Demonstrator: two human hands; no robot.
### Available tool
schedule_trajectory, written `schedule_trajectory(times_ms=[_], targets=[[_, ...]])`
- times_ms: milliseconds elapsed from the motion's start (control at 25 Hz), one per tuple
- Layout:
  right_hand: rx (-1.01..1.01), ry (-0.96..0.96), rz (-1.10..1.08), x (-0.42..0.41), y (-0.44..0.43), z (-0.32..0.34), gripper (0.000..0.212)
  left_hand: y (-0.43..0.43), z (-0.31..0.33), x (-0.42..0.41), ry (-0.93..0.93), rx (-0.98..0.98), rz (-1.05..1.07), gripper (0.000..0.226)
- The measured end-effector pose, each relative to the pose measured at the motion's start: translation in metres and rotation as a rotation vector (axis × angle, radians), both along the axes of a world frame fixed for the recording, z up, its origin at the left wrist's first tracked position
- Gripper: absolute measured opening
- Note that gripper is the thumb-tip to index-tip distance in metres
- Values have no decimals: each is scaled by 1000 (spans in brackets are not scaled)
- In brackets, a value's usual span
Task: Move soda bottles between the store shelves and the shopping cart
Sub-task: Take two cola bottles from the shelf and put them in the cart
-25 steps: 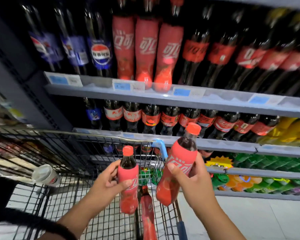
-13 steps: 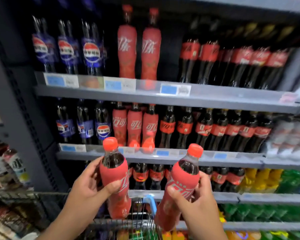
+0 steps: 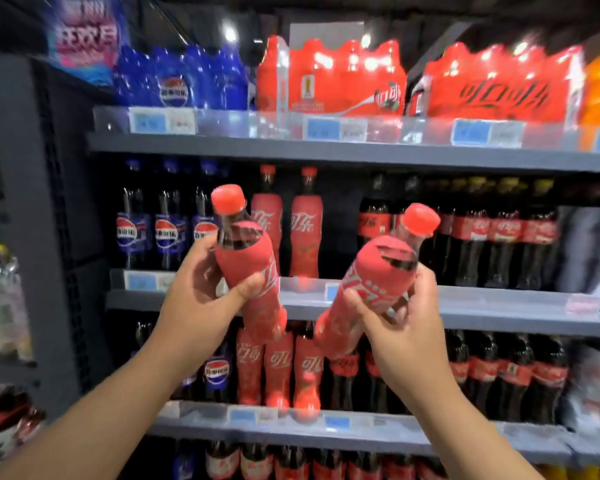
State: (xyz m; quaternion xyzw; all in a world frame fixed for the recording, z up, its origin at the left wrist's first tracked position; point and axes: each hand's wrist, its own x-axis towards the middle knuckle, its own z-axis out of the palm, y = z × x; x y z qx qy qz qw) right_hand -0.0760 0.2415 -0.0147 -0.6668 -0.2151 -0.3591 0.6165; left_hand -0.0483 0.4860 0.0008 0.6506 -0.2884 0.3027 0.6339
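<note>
I hold two red-sleeved cola bottles with red caps up in front of the shelves. My left hand grips the left bottle round its middle; it stands almost upright. My right hand grips the right bottle, which tilts to the right. Both are level with the middle shelf, where two matching red-sleeved bottles stand with a dark gap to their right. The shopping cart is out of view.
Blue-label cola bottles stand at the left of the middle shelf, dark red-label bottles at the right. Shrink-wrapped multipacks fill the top shelf. More red and dark bottles line the lower shelf. A grey upright bounds the left.
Both hands have lifted their bottles from over the cart up to the level of the middle shelf. My view has risen with them, and the cart has dropped out of sight.
</note>
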Motion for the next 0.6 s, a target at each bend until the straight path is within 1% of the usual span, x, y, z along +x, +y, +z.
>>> schedule_trajectory(times_ms=[80, 200, 360, 520, 600], targets=[[-6, -106, 22, 24, 7, 27, 51, -1, 21, 15, -65, -17, -9, 61], [21, -171, 57, 58, 17, 57, 50, 1, 41, 35, -122, -21, 22, 62], [40, -161, 76, 91, 25, 71, 56, 8, 50, 53, -108, -26, 68, 61], [23, -114, 29, 111, 27, 61, 57, 15, 47, 60, -91, -21, 85, 61], [66, -86, 35, 118, 27, 57, 55, 19, 43, 63, -91, -41, 94, 60]])
